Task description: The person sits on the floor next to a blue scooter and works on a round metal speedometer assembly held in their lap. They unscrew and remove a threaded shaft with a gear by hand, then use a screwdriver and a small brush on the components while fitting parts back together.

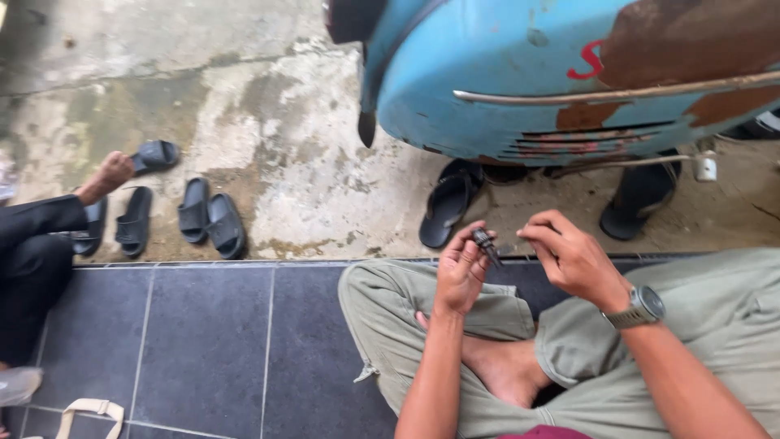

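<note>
I'm looking down from the camera on my head, close over my crossed legs (pixel 455 341) and the dark tiled step (pixel 203 341), facing out toward the concrete ground (pixel 268 138) and blue scooter (pixel 520 81) ahead.

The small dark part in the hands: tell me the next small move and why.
Probably bring the right hand onto the small dark part: the left hand already pinches its lower end, its top points up free, and the right fingertips sit just beside it, apparently not touching.

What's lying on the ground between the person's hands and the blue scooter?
In the head view, a black sandal lies on the stained concrete between the left hand holding a small dark part and the blue scooter.
</note>
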